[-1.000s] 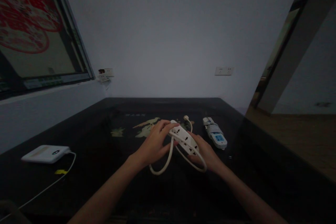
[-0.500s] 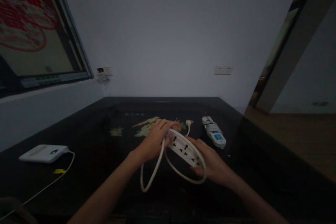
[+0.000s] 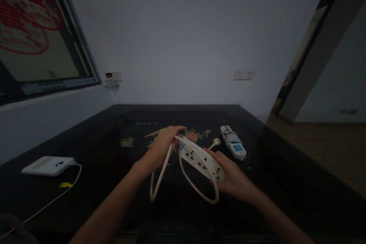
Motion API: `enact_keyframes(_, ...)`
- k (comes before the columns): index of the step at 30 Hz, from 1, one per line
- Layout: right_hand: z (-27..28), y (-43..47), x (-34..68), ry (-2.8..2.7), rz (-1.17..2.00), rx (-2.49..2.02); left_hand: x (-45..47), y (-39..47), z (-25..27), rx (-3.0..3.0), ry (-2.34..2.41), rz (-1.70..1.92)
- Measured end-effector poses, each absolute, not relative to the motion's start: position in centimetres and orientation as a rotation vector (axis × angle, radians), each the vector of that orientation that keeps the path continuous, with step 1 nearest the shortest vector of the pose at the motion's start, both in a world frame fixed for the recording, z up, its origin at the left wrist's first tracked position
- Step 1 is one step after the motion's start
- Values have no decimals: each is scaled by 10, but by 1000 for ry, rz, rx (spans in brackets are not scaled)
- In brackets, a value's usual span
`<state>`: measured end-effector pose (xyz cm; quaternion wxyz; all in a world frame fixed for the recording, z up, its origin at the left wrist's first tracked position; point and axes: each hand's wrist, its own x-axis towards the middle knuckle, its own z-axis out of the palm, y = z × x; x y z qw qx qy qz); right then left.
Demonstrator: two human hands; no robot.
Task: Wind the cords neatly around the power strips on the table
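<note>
A white power strip (image 3: 195, 157) is held tilted above the dark table, its sockets turned toward me. My right hand (image 3: 228, 173) grips its right end, thumb and fingers on opposite long edges. At the other end, my left hand (image 3: 164, 146) is closed around the white cord (image 3: 161, 181) near the strip's left end; its fingertips are partly hidden. The cord hangs in loose loops below and across the strip's face. Behind the strip, the cord's plug (image 3: 216, 142) shows close to the table top.
A second power strip (image 3: 233, 143), wrapped in its grey cord, lies at the right. On the left lies a white device (image 3: 48, 166) with a thin cable (image 3: 54, 200), beside a yellow tag (image 3: 65, 185). The black table (image 3: 114, 206) meets the wall, which carries sockets (image 3: 243, 75).
My left hand has moved slightly left with the cord, and more of the strip's face shows. The right cord loop has shifted left off its end. The plug has moved right and nearer.
</note>
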<state>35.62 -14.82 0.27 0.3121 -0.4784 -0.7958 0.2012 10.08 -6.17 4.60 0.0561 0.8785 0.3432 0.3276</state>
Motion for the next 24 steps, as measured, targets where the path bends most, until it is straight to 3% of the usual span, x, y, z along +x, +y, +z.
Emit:
enact_keyframes(5,7,-151,342,-2256,594,-1125,108,-76,63,2760,1039,800)
enact_keyframes(14,13,-140,312,-2369,395,-1169,98,-107,80,2900,1565,457)
enact_keyframes(24,41,-128,309,-2525,92,-1088,78,-102,84,2964,1313,253)
